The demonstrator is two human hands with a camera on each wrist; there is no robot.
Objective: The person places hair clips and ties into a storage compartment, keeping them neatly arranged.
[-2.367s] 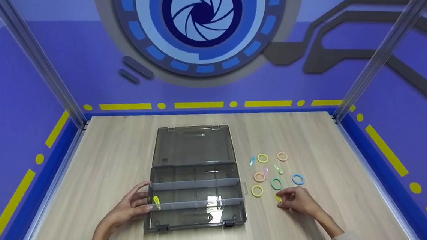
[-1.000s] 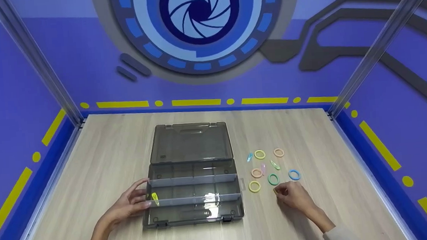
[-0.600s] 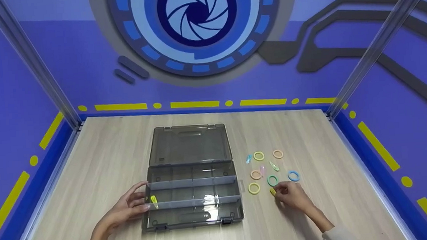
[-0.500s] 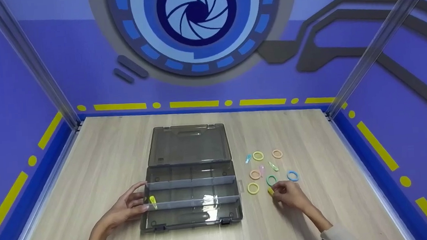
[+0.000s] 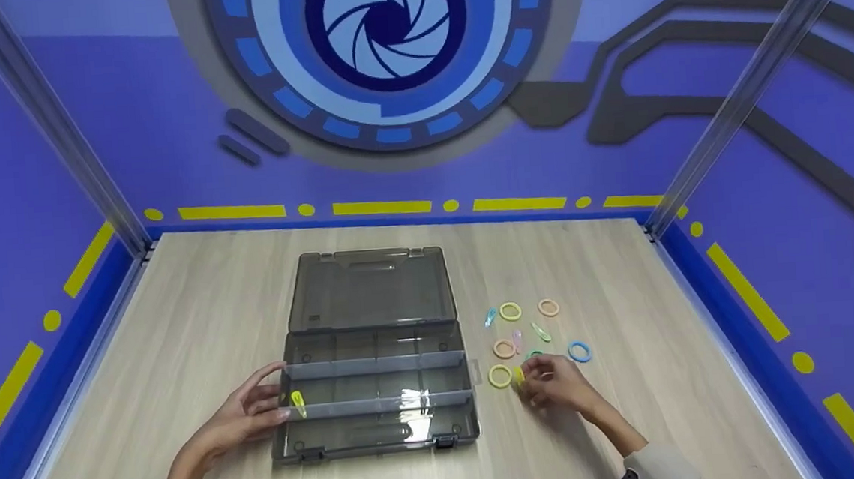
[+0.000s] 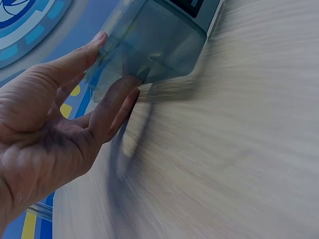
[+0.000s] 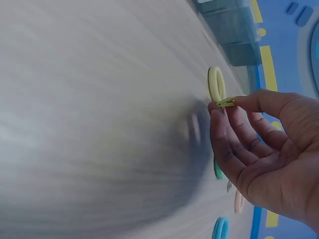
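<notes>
My right hand [image 5: 554, 385] pinches a small yellow hair clip [image 7: 227, 102] between thumb and fingertips, just above the table. Right beside it lies a yellow hair tie [image 5: 500, 375]; a green hair tie [image 5: 534, 354] is partly hidden behind the fingers. On the left, fingertips of my left hand [image 5: 236, 418] touch the side wall of a smoky clear compartment box [image 5: 370, 288], whose lid is laid back. Another yellow hair clip [image 5: 298, 402] leans in the left end of the box's middle row, against the front divider.
Beyond my right hand lie a blue hair tie [image 5: 579, 351], a peach one [image 5: 504, 349], another peach one [image 5: 548, 308] and a second yellow one [image 5: 510, 311]. Blue [image 5: 489, 318], pink [image 5: 517, 340] and green [image 5: 541, 332] hair clips lie among them. Blue panels wall the table [image 5: 212, 284].
My right hand has picked the yellow hair clip up off the table and moved left with it, toward the box. My left hand has stayed at the box's side. The view has shifted slightly.
</notes>
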